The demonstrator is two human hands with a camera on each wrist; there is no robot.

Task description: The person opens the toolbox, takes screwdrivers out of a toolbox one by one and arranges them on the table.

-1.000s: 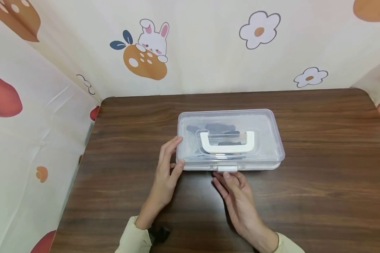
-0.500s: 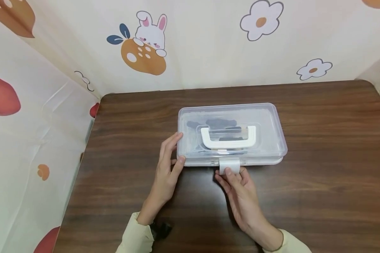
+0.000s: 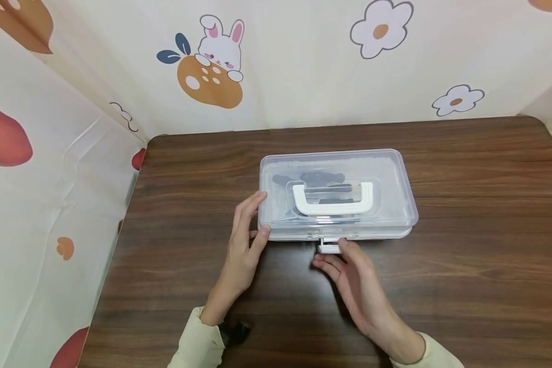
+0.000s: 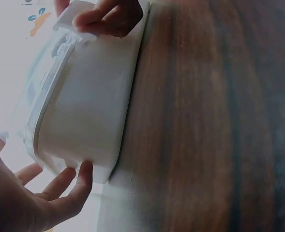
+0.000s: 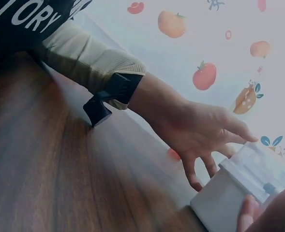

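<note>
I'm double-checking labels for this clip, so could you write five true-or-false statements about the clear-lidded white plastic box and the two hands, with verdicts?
1. The clear rectangular plastic lid sits on the white plastic box. True.
2. The left hand grips the white U-shaped plastic handle. False: the left hand rests at the box's left end, and neither hand touches the handle.
3. The right hand touches the small white plastic latch. True.
4. Dark shapes show through the lid. True.
5. The box stands on red cloth. False: it stands on a brown wood-grain tabletop.
</note>
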